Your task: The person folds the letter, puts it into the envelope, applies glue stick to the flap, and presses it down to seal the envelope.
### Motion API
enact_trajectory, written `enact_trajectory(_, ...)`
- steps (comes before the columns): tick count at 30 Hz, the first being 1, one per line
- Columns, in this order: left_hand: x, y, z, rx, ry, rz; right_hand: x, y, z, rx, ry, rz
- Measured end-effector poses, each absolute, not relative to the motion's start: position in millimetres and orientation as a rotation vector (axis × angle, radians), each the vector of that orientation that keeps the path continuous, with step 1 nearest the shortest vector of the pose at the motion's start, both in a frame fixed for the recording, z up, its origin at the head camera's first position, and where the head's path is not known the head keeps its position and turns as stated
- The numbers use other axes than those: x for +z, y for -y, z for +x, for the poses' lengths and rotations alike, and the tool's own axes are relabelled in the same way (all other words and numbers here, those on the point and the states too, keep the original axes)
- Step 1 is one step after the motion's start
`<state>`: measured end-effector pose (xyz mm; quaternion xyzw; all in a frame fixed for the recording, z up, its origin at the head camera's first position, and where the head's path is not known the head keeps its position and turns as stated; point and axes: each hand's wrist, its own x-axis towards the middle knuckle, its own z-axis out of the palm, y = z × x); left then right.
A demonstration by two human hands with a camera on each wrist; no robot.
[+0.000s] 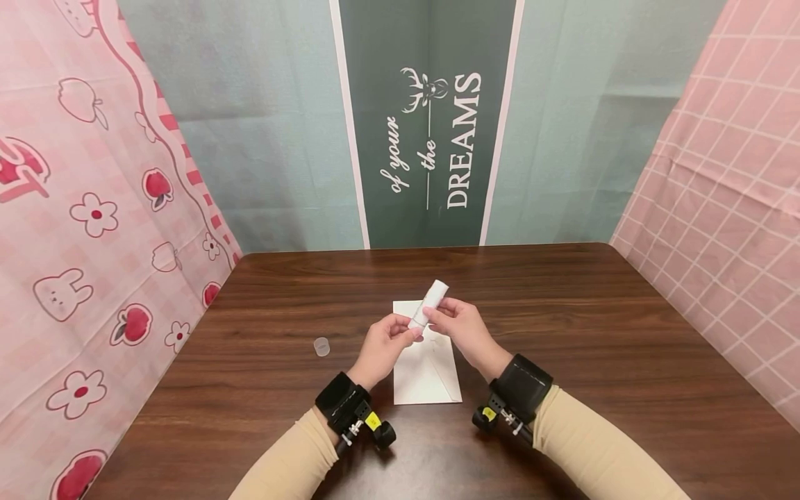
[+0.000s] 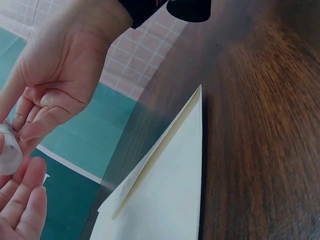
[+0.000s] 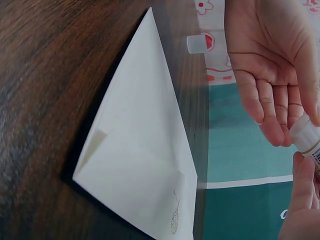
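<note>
A white glue stick (image 1: 435, 295) is held tilted above a white envelope (image 1: 421, 385), between both hands. My left hand (image 1: 382, 348) pinches its lower, translucent end (image 3: 305, 131) between thumb and fingers. The right hand (image 1: 467, 335) grips the tube's body, thumb on the near side. In the left wrist view only the end of the glue stick (image 2: 10, 157) shows at the left edge. The envelope lies flat under the hands, its flap (image 3: 132, 167) lifted a little at the edge. A translucent cap (image 1: 321, 346) lies on the table, left of the left hand.
The dark wooden table (image 1: 275, 298) reaches back to a green and teal cloth (image 1: 425, 229) with white lettering. Pink patterned cloths hang at the left (image 1: 125, 257) and right (image 1: 737, 229). Each wrist wears a black camera mount.
</note>
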<state>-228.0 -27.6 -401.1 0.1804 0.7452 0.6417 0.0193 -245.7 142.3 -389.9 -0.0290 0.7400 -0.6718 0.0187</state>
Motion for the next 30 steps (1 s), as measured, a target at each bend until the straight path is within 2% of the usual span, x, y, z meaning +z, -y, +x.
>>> enact_trajectory(5, -416, 30, -237, 2.021, -2.220, 0.569, -392, -144, -247, -2.093, -2.255, -0.130)
enact_trajectory(13, -416, 30, -237, 2.032, -2.172, 0.545, -391, -144, -245, -2.114, -2.250, -0.166)
enact_trajectory(19, -415, 26, -233, 1.958, -2.495, 0.539, -394, -140, -243, -2.179, -2.255, -0.129)
enact_trajectory(24, -412, 21, -231, 1.672, -2.870, 0.622, -394, -136, -242, -2.200, -2.304, -0.080)
enact_trajectory(30, -406, 19, -227, 1.495, -3.072, 0.576, -393, -134, -240, -2.177, -2.354, -0.070)
